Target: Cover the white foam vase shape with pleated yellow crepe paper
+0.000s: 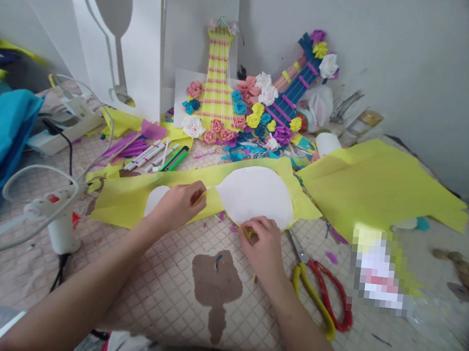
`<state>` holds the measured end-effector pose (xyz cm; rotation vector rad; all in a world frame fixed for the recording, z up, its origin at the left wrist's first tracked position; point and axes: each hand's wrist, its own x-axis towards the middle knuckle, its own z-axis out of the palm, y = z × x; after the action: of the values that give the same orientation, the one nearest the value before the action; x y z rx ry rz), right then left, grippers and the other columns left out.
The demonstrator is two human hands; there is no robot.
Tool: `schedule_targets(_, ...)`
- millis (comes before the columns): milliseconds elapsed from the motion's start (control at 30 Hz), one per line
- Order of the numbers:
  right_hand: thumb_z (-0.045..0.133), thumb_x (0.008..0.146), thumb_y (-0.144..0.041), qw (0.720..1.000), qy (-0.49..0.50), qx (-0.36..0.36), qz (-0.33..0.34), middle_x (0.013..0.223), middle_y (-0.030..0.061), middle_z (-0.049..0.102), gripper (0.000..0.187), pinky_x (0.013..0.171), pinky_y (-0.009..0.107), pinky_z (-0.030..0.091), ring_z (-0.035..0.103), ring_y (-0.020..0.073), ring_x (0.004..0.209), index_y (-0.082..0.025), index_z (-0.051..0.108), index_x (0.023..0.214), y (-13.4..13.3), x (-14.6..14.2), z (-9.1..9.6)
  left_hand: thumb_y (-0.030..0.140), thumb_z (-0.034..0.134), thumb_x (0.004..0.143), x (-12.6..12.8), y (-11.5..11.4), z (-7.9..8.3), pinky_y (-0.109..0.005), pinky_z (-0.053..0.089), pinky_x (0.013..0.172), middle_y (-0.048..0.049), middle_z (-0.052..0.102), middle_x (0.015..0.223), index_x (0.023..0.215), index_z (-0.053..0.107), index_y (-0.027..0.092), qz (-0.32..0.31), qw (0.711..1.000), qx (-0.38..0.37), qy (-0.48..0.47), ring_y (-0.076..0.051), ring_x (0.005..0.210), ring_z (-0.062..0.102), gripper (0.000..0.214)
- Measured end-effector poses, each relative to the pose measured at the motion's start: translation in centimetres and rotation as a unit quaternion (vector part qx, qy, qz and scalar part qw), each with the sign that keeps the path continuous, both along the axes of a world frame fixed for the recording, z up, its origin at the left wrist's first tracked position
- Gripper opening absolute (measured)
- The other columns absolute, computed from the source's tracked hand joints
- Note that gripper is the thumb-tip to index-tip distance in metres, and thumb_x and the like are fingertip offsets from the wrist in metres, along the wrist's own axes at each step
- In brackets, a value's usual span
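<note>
A white guitar-like cut-out (257,194) lies on a long yellow crepe paper sheet (116,202), which sticks out around it. My left hand (179,206) is closed in a pinch at the narrow middle of the cut-out, with yellow paper at the fingertips; the hand hides part of the smaller round end. My right hand (263,250) pinches the yellow paper's edge along the near side of the large round end. Beside my right wrist lie scissors (322,296) with one red and one yellow handle, their blades pointing toward the paper.
Two paper guitars, one yellow (216,79) and one blue (291,95), lean at the back amid paper flowers. Another yellow sheet (380,185) spreads at right. White sticks (146,155) and a green cutter (175,159) lie behind. Cables and a white plug adapter (63,230) occupy the left.
</note>
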<state>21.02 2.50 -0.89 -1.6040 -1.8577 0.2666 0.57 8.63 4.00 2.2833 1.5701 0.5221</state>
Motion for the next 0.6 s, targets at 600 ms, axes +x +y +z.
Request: schedule_targets(600, 0.059, 0.075, -0.020, 1.000, 0.007, 0.000, -0.004, 0.073, 0.0014, 0.060, 0.008, 0.072, 0.031, 0.035, 0.048, 0.0175, 0.077, -0.020, 0.061, 0.068, -0.2, 0.0, 0.1, 0.030, 0.045, 0.080, -0.4, 0.5, -0.7, -0.022, 0.034, 0.053, 0.0024, 0.054, 0.065, 0.078, 0.053, 0.018, -0.082, 0.995, -0.047, -0.015, -0.011, 0.056, 0.048, 0.015)
